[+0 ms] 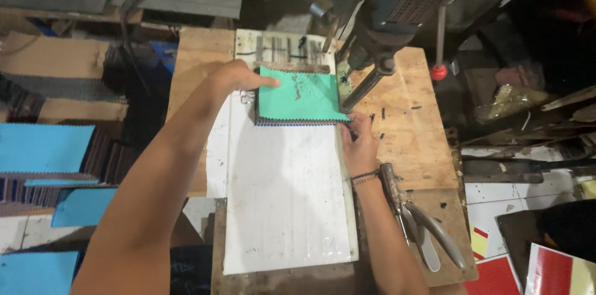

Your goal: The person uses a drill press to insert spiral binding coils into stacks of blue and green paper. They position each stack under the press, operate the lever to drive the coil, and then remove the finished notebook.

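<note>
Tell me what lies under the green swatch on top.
Under the green swatch sits a stack of dark sheets, only zigzag edges showing, on a white board. Both the left hand and right hand steady it. Lower sheets' faces are covered.

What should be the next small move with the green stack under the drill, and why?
Probably slide the green stack slightly right, under the drill bit. The left hand presses its top-left edge, the right hand grips its lower-right corner, and the bit stands just beside its right edge.
</note>
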